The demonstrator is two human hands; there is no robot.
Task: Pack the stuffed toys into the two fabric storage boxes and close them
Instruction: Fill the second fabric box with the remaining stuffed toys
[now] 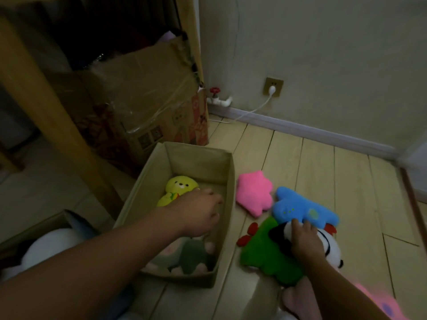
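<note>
1 grey-pink toy (184,255) half-hidden under forearm (111,257)

The left hand (196,213) reaches forward palm down with fingers loosely curled, while the right hand (305,241) presses down, fingers bent.

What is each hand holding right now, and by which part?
The right hand grips the black-and-white plush at its black-and-white end, fingers curled over it. The left hand is inside the beige fabric box; whether it holds anything cannot be told.
</note>
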